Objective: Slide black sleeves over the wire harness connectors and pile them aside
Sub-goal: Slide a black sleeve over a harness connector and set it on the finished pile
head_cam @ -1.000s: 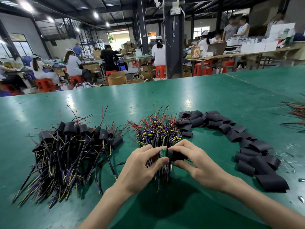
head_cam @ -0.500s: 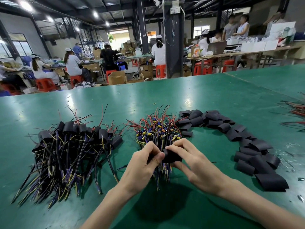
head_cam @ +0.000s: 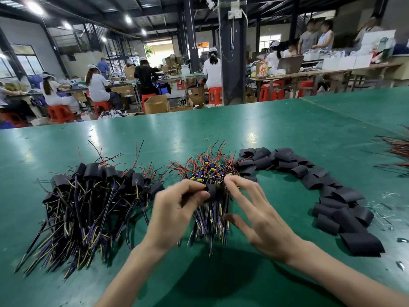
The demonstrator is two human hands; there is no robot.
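My left hand (head_cam: 177, 209) pinches a wire harness whose connector now wears a black sleeve (head_cam: 214, 191), held above the middle bundle. My right hand (head_cam: 256, 216) is beside it with fingers spread and straightening, fingertips close to the sleeve's right end; motion blur hides whether they touch. The bundle of unsleeved harnesses (head_cam: 210, 173), with red, blue and yellow wires, lies under both hands. A pile of sleeved harnesses (head_cam: 88, 196) lies to the left. Loose black sleeves (head_cam: 332, 196) curve in a row to the right.
The green table (head_cam: 243, 129) stretches far ahead. More red and black wires (head_cam: 396, 149) lie at the right edge. Small scraps (head_cam: 400, 240) dot the table near the sleeves. Workers sit at benches beyond the table's far edge.
The sleeve has slid fully over the green connector. My right hand has let go and opened its fingers, and both hands have risen slightly toward the bundle's top.
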